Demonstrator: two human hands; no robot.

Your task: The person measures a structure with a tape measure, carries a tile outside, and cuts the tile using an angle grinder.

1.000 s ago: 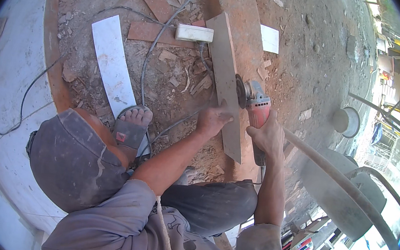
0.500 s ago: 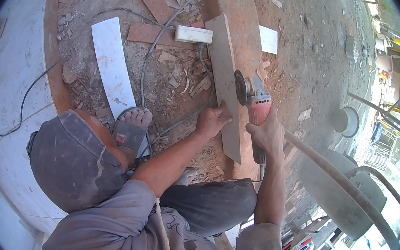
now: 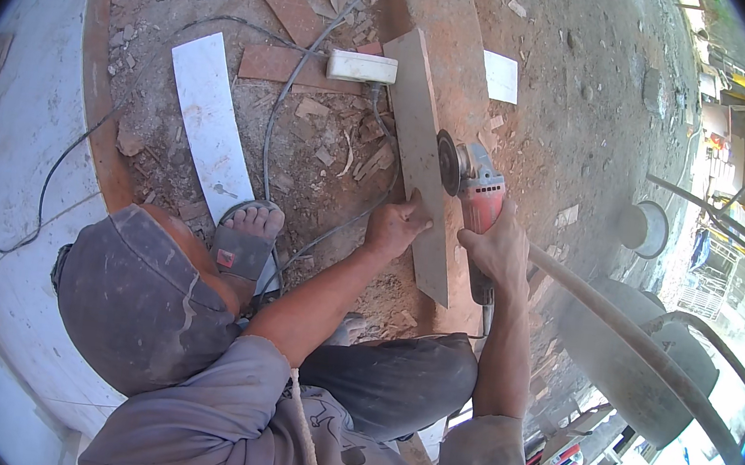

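My right hand [image 3: 501, 250] is wrapped round the red and black body of an angle grinder [image 3: 483, 201]. The grinder's dark disc [image 3: 447, 162] stands at the right long edge of a narrow grey-beige tile strip [image 3: 417, 100]; whether it touches the edge cannot be told. My left hand [image 3: 396, 226] grips that strip lower down, with the thumb and fingers closed at its face and edge. The strip lies slanted along a reddish-brown ledge [image 3: 452, 58]. From the grinder's rear end a dark cord runs down beside my knee.
A white power strip [image 3: 361, 67] with a plugged-in cord lies left of the tile. White tile pieces [image 3: 211, 118] [image 3: 500, 76], brown tile pieces [image 3: 281, 66] and rubble cover the ground. A wheelbarrow [image 3: 643, 355] stands at right, near a bucket [image 3: 646, 229]. Cables [image 3: 274, 125] cross near my sandalled foot.
Almost nothing differs. Both hands, the grinder and the tile strip hold nearly the same places, and the whole view has shifted very slightly.
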